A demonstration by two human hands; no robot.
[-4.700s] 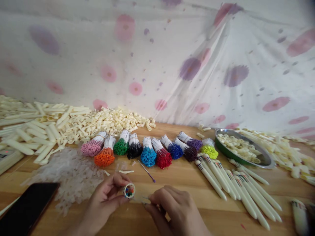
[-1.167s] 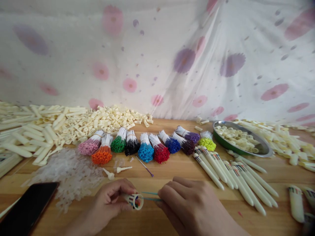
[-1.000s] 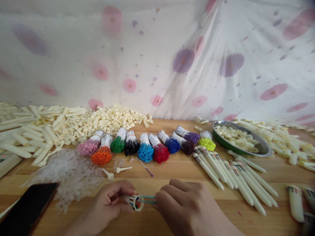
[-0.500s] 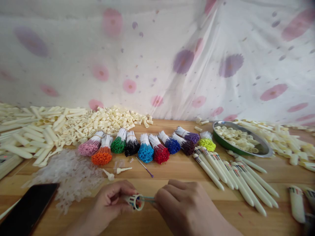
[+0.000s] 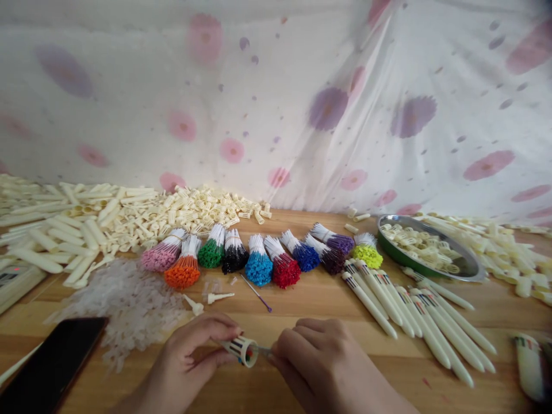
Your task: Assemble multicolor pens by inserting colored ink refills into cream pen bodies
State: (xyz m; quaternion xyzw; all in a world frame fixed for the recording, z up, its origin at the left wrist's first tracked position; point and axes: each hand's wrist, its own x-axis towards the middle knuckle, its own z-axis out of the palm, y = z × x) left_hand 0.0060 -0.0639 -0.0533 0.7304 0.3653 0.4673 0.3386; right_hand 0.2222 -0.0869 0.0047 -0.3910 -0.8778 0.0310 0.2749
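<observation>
My left hand [image 5: 196,353] pinches a cream slotted pen sleeve [image 5: 242,348], its round open end turned toward the right. Dark stripes show in its slots, and orange, green and blue ends of pen refills are visible inside. Closed into a fist, my right hand [image 5: 325,362] grips thin greyish tweezers [image 5: 263,349], mostly hidden by the fingers and blurred. Their tips reach the sleeve's open mouth. Just beyond the hands, a single purple-tipped refill [image 5: 257,294] and two small cream plungers [image 5: 219,297] lie on the wooden table [image 5: 297,310].
Bundled refills [image 5: 259,267] in several colours stand in a row. Assembled pens [image 5: 414,322] and a green-sided metal bowl [image 5: 468,270] of slotted sleeves are to the right. Leftward are clear plastic bits [image 5: 125,305], a phone [image 5: 56,362], and heaped cream barrels [image 5: 64,236].
The sleeve in my left hand has moved slightly right and turned, showing more of its striped side. My right hand stays nearly in place. The whole view has shifted a little.
</observation>
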